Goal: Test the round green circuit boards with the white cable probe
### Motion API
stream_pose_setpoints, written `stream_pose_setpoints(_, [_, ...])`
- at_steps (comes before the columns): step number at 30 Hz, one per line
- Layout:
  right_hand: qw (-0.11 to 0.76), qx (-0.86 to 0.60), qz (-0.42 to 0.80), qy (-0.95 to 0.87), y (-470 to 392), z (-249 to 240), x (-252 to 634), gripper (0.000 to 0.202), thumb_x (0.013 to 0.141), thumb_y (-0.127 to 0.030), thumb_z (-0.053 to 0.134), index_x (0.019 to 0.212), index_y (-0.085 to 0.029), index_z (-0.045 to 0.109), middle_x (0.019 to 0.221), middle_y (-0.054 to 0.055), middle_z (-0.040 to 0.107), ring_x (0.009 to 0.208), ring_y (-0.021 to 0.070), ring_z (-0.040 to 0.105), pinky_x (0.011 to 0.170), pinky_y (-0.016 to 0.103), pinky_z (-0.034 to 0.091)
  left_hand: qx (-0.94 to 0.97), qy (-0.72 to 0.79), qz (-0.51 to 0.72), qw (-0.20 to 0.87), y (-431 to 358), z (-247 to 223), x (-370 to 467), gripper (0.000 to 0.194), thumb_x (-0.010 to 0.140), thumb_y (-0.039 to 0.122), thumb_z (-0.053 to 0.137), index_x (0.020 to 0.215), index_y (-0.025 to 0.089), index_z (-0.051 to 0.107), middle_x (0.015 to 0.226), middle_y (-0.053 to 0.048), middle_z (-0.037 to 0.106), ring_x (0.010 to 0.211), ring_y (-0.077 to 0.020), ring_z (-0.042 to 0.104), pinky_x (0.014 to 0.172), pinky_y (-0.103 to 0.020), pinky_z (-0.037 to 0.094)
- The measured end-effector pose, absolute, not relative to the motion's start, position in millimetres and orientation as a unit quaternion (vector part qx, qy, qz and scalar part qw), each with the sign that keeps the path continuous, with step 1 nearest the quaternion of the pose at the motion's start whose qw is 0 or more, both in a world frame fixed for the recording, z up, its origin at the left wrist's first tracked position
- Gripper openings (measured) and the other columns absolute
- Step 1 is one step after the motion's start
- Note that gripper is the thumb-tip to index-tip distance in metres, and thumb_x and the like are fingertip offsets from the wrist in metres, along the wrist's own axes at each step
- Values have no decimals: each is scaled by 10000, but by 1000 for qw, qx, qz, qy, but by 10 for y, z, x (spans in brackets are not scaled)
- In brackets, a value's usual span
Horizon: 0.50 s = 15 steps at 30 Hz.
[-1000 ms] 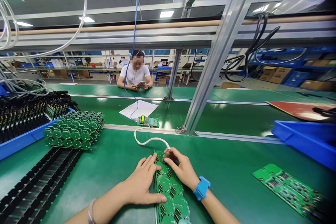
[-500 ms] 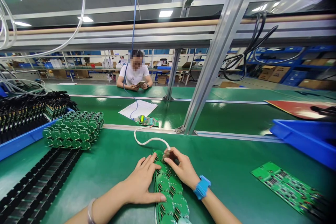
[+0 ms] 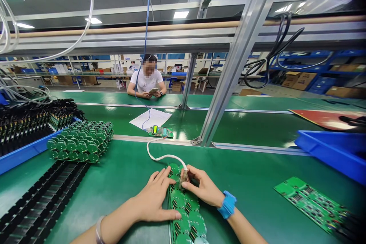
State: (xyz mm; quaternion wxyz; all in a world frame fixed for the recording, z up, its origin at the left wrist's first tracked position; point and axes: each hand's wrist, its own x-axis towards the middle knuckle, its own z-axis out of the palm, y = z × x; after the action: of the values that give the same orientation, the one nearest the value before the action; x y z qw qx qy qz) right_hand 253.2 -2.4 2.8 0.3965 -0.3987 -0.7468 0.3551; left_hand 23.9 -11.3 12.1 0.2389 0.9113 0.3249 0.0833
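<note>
For this bit I'd brace the strip of round circuit boards (image 3: 196,220) flat on the green bench (image 3: 240,175) with one hand and line the plug up squarely with the other, since a crooked press could easily slip off the spot. Leave some slack in the white cable (image 3: 168,156) too, so it doesn't tug. The strip's right in front, running away from the wearer. Left hand (image 3: 156,198) is palm-down with fingers loosely spread, fingertips and thumb resting on the strip's left side. Right hand (image 3: 204,187) has the brownish plug (image 3: 183,178) pinched between thumb and fingers, over the strip near its far end. Can't tell if the plug's tip is actually touching the boards, it's too small and partly hidden.
</note>
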Motion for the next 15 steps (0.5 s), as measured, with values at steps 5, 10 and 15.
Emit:
stream_pose_setpoints(5, [391, -393, 367, -747, -28, 26, 2530, 222, 840, -387, 628, 774, -186, 562, 691, -9, 567, 643, 155, 513, 634, 268, 448, 913, 325, 81, 234, -113, 125, 238, 816, 820, 679, 598, 1365, 106, 401, 1575, -247, 104, 1472, -321, 63, 1171, -549, 120])
stream_pose_setpoints(10, [389, -396, 368, -746, -33, 30, 2525, 231, 836, -400, 632, 771, -189, 563, 690, -8, 576, 646, 155, 511, 636, 267, 441, 913, 324, 81, 233, -128, 135, 239, 813, 820, 667, 607, 1364, 97, 406, 1574, -249, 106, 1474, -311, 59, 1173, -544, 120])
stream_pose_setpoints(15, [386, -395, 357, -753, -51, 78, 2508, 226, 832, -395, 639, 759, -193, 567, 669, -16, 562, 631, 154, 499, 618, 258, 425, 911, 326, 81, 238, -125, 143, 248, 810, 820, 661, 611, 1360, 92, 409, 1573, -251, 105, 1473, -319, 58, 1172, -551, 115])
